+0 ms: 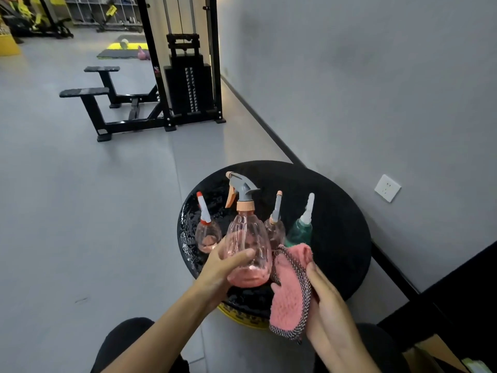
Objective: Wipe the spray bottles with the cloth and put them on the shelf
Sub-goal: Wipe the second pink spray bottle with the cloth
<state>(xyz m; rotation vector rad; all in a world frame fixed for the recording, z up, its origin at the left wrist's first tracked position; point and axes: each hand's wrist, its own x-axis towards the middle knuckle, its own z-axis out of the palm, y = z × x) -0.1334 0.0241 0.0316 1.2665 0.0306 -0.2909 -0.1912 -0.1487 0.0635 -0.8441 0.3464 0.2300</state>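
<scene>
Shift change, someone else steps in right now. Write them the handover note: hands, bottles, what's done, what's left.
Left hand grips the large pink spray bottle, in front of the others.
Right hand holds the pink cloth beside that bottle, seemingly touching it.
Three smaller bottles stand on the round black table: red-tipped bottle, pink bottle, green bottle.
Done: no bottle visibly shelved.
Left: wipe, then shelve all four; the shelf is not in view.

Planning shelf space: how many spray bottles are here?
4. Trigger bottle in the left hand; three on the black table: left pink bottle, middle pink bottle, green bottle.
</scene>
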